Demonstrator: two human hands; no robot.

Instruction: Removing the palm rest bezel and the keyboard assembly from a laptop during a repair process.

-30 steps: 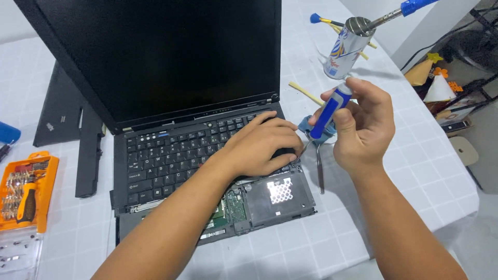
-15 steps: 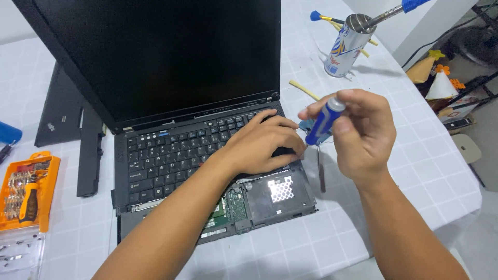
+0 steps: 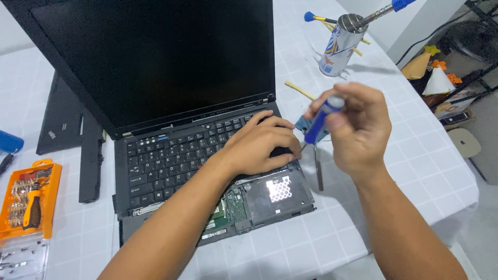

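Observation:
An open black laptop [image 3: 171, 88] sits on the white tiled table with its palm rest removed, so a green circuit board [image 3: 233, 206] and a metal plate show below the keyboard [image 3: 171, 158]. My left hand [image 3: 262, 145] presses flat on the keyboard's right end. My right hand [image 3: 353, 127] grips a blue-handled screwdriver [image 3: 321, 118], tilted, its tip pointing down at the laptop's right edge close to my left fingers.
An orange screwdriver bit kit [image 3: 28, 199] lies at the left edge, with black laptop parts [image 3: 65, 116] beside it. A drinks can [image 3: 340, 44] holding a tool stands at the back right. Tweezers [image 3: 318, 171] lie right of the laptop. The table edge [image 3: 467, 192] drops off at right.
My right hand has shifted slightly left and down with the screwdriver, bringing its tip nearer the laptop's right edge. My left hand stays on the keyboard.

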